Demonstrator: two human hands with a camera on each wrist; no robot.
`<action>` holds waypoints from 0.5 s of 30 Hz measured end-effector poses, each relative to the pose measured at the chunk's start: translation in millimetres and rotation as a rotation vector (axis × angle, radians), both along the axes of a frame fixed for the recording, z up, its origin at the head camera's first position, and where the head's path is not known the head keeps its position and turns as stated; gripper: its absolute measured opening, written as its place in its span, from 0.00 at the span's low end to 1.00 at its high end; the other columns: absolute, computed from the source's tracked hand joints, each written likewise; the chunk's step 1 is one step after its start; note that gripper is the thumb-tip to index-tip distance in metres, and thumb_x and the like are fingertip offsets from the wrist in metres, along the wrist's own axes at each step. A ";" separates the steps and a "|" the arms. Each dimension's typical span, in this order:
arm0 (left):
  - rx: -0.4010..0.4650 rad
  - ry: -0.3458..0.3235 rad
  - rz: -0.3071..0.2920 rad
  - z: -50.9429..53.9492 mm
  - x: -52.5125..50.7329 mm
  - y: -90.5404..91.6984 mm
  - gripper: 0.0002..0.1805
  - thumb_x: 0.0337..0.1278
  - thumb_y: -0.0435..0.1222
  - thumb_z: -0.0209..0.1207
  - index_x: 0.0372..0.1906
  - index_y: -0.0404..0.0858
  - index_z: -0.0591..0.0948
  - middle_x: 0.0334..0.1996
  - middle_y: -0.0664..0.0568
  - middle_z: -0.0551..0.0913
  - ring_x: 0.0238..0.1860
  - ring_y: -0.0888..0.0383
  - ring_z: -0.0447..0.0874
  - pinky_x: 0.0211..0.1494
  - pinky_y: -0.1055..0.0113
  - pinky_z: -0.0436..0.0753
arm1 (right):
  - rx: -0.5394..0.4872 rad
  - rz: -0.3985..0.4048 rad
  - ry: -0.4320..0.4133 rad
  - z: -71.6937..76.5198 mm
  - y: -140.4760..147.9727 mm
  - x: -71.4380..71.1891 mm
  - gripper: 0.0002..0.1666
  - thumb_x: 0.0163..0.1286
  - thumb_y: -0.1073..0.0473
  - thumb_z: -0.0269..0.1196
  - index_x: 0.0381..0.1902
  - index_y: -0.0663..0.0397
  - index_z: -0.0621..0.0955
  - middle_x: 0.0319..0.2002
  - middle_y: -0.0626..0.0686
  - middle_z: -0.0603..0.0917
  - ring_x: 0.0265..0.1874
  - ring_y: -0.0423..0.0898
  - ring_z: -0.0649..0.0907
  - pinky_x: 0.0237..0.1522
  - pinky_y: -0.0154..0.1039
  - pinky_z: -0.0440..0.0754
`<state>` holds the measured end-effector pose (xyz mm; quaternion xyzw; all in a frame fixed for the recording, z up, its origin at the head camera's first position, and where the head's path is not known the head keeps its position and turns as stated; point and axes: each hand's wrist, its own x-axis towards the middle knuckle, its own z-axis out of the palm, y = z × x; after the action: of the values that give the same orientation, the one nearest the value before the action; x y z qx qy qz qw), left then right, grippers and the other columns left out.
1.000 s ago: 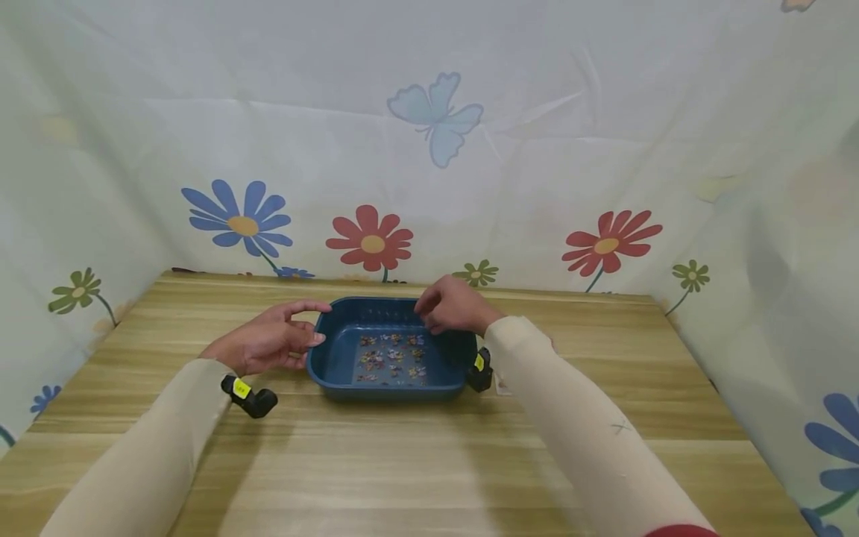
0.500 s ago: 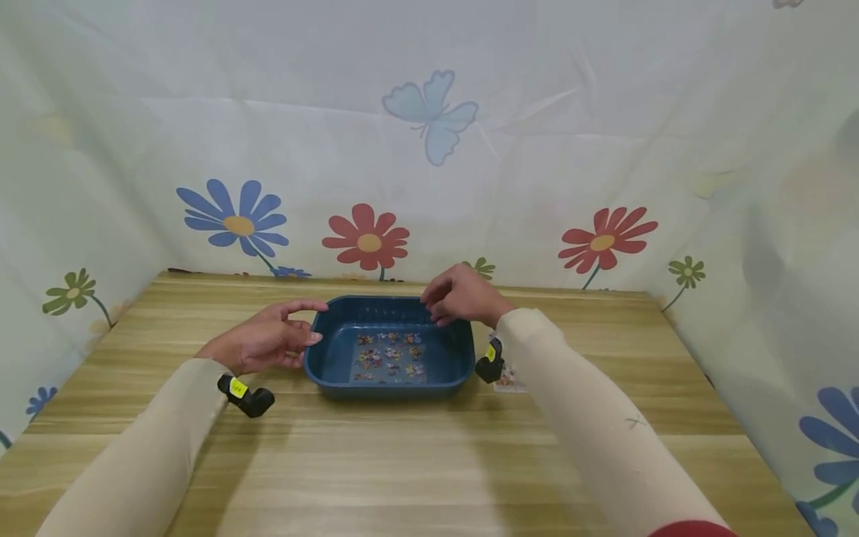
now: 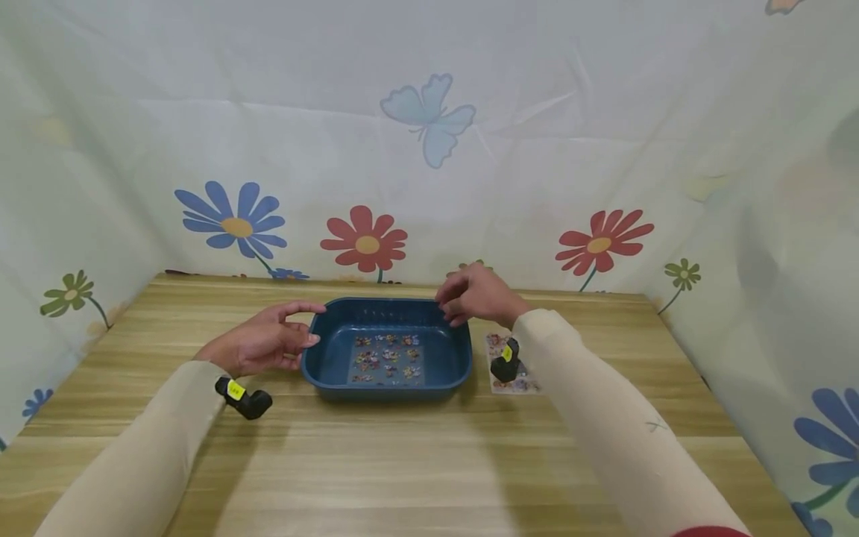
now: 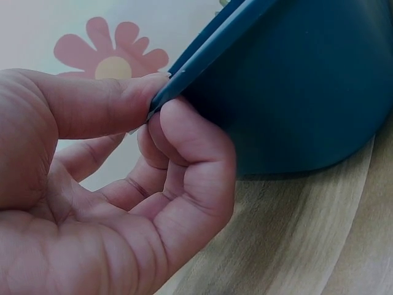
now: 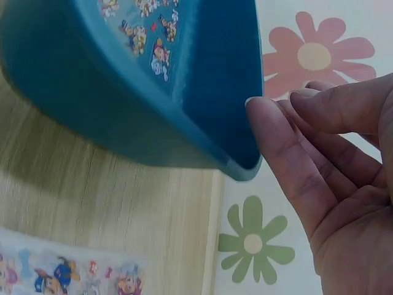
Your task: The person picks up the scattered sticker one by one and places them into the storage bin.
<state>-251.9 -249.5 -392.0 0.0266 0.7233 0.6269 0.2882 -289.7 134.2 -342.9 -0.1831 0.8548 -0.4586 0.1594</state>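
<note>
Left hand (image 3: 268, 339) pinches a blue, rounded-rectangular plastic basin (image 3: 385, 392); right hand (image 3: 485, 296), fingers loose, seemingly touches its rim. 1 clear cartoon-printed sheet (image 3: 385, 359) already lies inside, a 2nd sheet (image 5: 67, 270) outside, right of the basin.

Basin (image 3: 385, 394) is plain dark teal-blue, clear sheet (image 3: 387, 360) inside bears multicoloured cartoon figures, whitish sheet (image 5: 64, 270) bears similar figures, tabletop (image 3: 356, 470) shows yellow-brown wood grain, pale backdrop (image 3: 302, 142) carries blue, red and green flowers (image 3: 367, 245), sleeves (image 3: 141, 447) are cream.
</note>
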 end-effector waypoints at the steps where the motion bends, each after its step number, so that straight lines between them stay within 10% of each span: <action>1: 0.002 0.001 -0.002 0.1 0.0 0.1 0.39 0.70 0.32 0.62 0.80 0.48 0.59 0.37 0.50 0.78 0.31 0.54 0.79 0.41 0.62 0.87 | 0.000 -0.002 0.001 0.3 1.7 0.0 0.15 0.70 0.71 0.65 0.52 0.71 0.85 0.50 0.73 0.86 0.35 0.48 0.90 0.39 0.44 0.91; 15: -0.001 0.001 0.001 0.9 1.3 0.4 0.40 0.71 0.33 0.63 0.80 0.48 0.58 0.36 0.51 0.77 0.30 0.54 0.79 0.42 0.61 0.87 | -0.019 -0.012 0.020 3.1 31.1 -0.2 0.11 0.69 0.72 0.66 0.48 0.71 0.87 0.42 0.68 0.88 0.35 0.53 0.90 0.39 0.46 0.91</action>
<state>-250.7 -249.1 -391.1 0.0266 0.7238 0.6267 0.2875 -290.0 165.4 -339.8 -0.1839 0.8531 -0.4658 0.1463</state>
